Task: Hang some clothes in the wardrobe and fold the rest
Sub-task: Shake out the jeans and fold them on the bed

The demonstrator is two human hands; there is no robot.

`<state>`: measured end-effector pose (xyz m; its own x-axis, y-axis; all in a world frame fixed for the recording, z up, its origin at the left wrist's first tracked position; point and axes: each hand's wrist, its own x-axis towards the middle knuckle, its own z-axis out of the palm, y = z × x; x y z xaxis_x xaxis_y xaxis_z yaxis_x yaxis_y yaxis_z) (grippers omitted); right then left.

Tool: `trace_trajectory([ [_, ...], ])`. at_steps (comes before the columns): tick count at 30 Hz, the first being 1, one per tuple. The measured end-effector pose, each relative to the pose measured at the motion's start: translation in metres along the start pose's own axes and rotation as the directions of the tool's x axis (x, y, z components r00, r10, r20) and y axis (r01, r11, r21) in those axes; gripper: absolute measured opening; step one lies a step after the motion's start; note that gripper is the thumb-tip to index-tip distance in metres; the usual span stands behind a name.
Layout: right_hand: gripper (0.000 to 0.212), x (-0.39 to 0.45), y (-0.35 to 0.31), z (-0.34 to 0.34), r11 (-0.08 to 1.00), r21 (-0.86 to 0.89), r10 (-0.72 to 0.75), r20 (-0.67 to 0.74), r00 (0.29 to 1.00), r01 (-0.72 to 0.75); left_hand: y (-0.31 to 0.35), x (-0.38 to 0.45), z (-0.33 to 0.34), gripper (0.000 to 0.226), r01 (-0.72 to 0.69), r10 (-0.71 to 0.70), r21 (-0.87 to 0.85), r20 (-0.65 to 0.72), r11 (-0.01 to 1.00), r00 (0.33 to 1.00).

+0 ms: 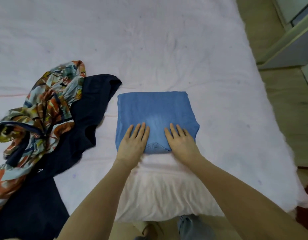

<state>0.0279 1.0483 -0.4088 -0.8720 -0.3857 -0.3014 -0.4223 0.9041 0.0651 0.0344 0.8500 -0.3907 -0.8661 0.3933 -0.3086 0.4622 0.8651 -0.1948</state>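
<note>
While both hands lie flat on it, the folded blue cloth (155,116) sits near the front edge of the bed (167,40). The left hand (133,144) and right hand (181,143) press down with straight fingers, a little spread. Lots of open bed lies behind and to the right. Just to the left lie a dark blue garment (91,108) and a flowery garment (40,110), bunched up. No writing can be read.

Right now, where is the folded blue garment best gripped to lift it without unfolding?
Probably at its left and right edges, a hand under each side. The folded blue garment lies flat as a neat rectangle, with the left hand and right hand pressing its near edge.
</note>
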Motion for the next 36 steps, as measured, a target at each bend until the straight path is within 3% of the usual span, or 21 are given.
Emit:
trace_trajectory([
  [3, 0.065, 0.004, 0.032, -0.034, 0.999, 0.003, -0.040, -0.015, 0.999, 0.040, 0.001, 0.016, -0.034, 0.084, 0.005, -0.004, -0.087, 0.018, 0.996, 1.000],
  [7, 0.056, 0.012, 0.106, -0.108, 0.993, 0.053, -0.109, 0.034, 0.993, 0.107, 0.004, 0.058, -0.124, 0.087, 0.036, -0.038, -0.117, -0.013, 0.992, 0.999],
  [10, 0.040, 0.026, 0.173, -0.158, 0.991, 0.125, -0.052, 0.058, 0.997, 0.045, 0.011, 0.112, -0.203, 0.060, 0.013, 0.011, -0.229, 0.103, 0.973, 0.995],
  [12, 0.036, 0.039, 0.225, -0.191, 0.991, 0.133, -0.011, 0.040, 0.999, 0.006, 0.019, 0.159, -0.254, 0.046, 0.030, -0.009, -0.233, 0.092, 0.972, 0.996],
  [15, 0.037, 0.059, 0.299, -0.225, 0.994, 0.083, 0.081, -0.085, 0.993, -0.074, 0.034, 0.227, -0.313, 0.040, 0.066, -0.075, -0.241, -0.028, 0.968, 0.997],
  [17, 0.046, 0.068, 0.334, -0.232, 0.989, 0.081, 0.139, -0.191, 0.972, -0.126, 0.045, 0.260, -0.329, 0.049, 0.062, -0.096, -0.240, -0.131, 0.969, 0.987],
  [22, 0.051, 0.076, 0.375, -0.181, 0.979, -0.018, 0.181, -0.389, 0.903, -0.204, 0.082, 0.302, -0.290, 0.070, 0.057, -0.133, -0.213, -0.362, 0.975, 0.923],
  [24, 0.057, 0.078, 0.367, -0.137, 0.982, 0.012, 0.186, -0.285, 0.940, -0.191, 0.097, 0.307, -0.251, 0.076, 0.044, -0.099, -0.177, -0.313, 0.983, 0.944],
  [26, 0.063, 0.079, 0.355, -0.089, 0.982, 0.074, 0.182, -0.072, 0.981, -0.176, 0.111, 0.312, -0.208, 0.077, 0.006, -0.020, -0.154, -0.089, 0.988, 0.996],
  [27, 0.068, 0.075, 0.349, -0.065, 0.979, 0.094, 0.171, 0.114, 0.979, -0.182, 0.118, 0.311, -0.190, 0.074, -0.031, 0.036, -0.136, 0.039, 0.990, 0.999],
  [29, 0.071, 0.068, 0.341, -0.031, 0.969, 0.133, 0.126, 0.458, 0.880, -0.208, 0.135, 0.303, -0.153, 0.068, -0.113, 0.134, -0.118, 0.182, 0.987, 0.974],
  [33, 0.088, 0.069, 0.332, -0.018, 0.968, 0.118, 0.115, 0.570, 0.814, -0.220, 0.151, 0.277, -0.117, 0.075, -0.128, 0.158, -0.127, 0.260, 0.984, 0.953],
  [36, 0.082, 0.073, 0.327, -0.035, 0.954, 0.070, 0.176, 0.654, 0.736, -0.291, 0.138, 0.275, -0.127, 0.076, -0.188, 0.248, -0.225, 0.281, 0.956, 0.927],
])
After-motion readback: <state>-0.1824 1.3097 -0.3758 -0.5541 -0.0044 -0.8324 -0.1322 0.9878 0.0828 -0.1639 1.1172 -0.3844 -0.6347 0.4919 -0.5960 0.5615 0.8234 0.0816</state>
